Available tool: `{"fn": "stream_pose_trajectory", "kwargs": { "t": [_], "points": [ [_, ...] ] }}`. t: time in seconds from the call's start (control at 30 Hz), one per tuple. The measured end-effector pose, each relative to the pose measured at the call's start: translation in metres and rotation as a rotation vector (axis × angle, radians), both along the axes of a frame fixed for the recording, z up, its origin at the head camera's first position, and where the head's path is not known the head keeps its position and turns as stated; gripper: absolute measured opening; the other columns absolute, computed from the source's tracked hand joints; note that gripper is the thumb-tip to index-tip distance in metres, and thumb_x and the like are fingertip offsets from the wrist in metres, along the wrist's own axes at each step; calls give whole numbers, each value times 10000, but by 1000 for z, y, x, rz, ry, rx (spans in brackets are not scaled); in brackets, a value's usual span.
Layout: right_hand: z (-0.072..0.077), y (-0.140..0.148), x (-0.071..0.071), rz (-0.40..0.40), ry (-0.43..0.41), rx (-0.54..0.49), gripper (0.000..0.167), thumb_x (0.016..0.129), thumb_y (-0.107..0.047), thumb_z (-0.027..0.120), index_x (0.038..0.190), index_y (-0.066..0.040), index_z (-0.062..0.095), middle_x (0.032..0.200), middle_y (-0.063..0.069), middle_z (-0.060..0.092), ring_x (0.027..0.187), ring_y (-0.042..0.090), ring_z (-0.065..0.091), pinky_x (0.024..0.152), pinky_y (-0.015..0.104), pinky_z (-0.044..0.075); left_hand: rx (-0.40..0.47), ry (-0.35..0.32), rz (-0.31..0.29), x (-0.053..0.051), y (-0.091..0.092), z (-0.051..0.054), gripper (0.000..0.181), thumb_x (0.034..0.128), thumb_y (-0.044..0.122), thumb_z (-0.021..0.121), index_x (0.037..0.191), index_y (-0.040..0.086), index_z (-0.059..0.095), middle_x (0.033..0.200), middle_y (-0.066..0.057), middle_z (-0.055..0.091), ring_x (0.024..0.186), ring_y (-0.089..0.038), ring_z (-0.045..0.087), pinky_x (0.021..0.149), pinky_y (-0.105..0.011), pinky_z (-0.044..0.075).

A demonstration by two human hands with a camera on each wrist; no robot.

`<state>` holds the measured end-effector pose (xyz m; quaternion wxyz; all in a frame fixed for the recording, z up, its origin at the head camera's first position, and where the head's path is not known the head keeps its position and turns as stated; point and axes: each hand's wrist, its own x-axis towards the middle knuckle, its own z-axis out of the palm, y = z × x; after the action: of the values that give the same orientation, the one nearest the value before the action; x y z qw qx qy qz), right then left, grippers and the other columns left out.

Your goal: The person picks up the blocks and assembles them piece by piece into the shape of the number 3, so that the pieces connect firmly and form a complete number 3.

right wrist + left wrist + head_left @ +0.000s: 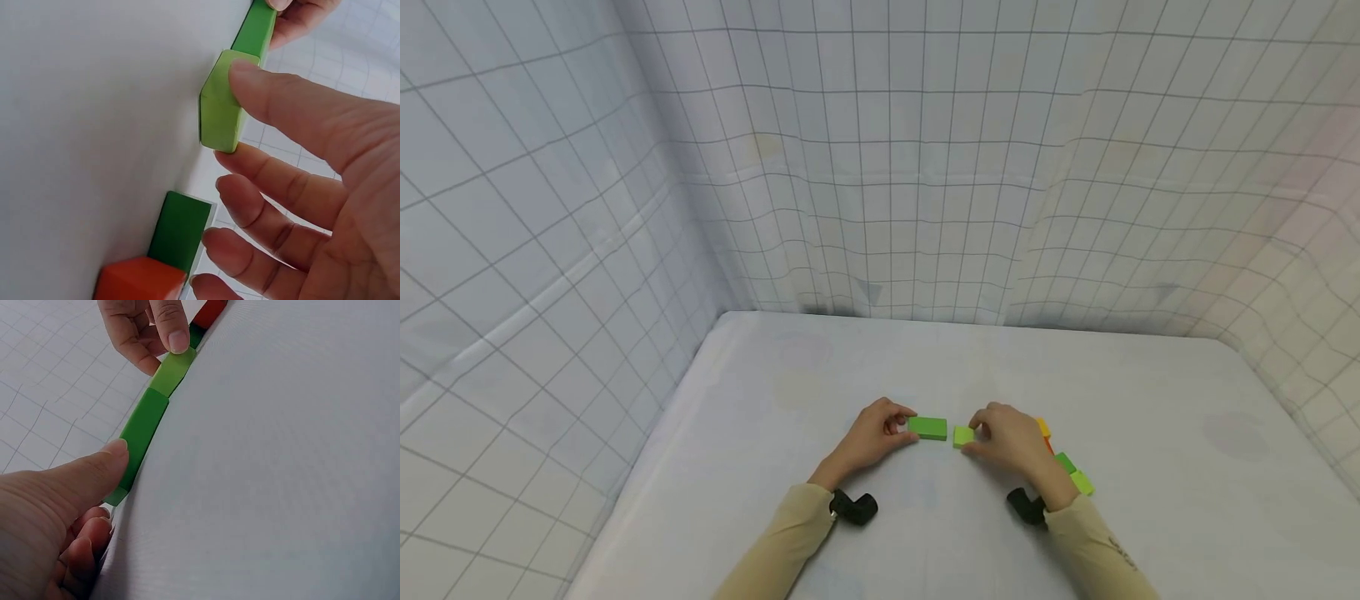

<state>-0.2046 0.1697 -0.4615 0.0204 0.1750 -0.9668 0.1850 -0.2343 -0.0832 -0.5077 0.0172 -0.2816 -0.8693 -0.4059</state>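
Note:
My left hand (pixel 874 435) pinches the left end of a long green block (pixel 928 428) lying on the white table, thumb on its near side in the left wrist view. Just to the right, a lime-green block (pixel 962 437) is between the thumb and index finger of my right hand (pixel 1013 442). From above, a narrow gap parts the two blocks. The right wrist view shows the lime block (pixel 220 103) with an angled face, the thumb on it, and the other fingers spread loosely below. My left fingertips beyond the thumb are partly hidden.
Right of my right hand lie more blocks, partly covered by it: a yellow-orange one (pixel 1042 427), a red one (pixel 1048 447), a green one (pixel 1065 462) and a lime one (pixel 1082 482). White gridded cloth (pixel 955 167) walls off the table's back and sides.

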Motion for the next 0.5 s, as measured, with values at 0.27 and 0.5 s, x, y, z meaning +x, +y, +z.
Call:
{"fn": "stream_pose_trajectory", "kwargs": {
  "t": [0.27,0.5],
  "points": [
    [2,-2,-5,-14,-24,-4,313,701,-301,846,935,-125,738,726,-57,496,635,103,436,544,275,375,2,13,6,0,1,-2,322,827,224,759,1103,74,688,848,46,526,698,-64,472,647,-238,423],
    [3,-2,-6,-10,-37,-5,315,709,-301,842,954,-132,738,719,-54,475,629,114,418,541,278,350,-4,5,13,-1,1,-3,320,823,238,763,1099,92,693,840,65,511,698,-69,467,647,-240,418]
  ]
}}
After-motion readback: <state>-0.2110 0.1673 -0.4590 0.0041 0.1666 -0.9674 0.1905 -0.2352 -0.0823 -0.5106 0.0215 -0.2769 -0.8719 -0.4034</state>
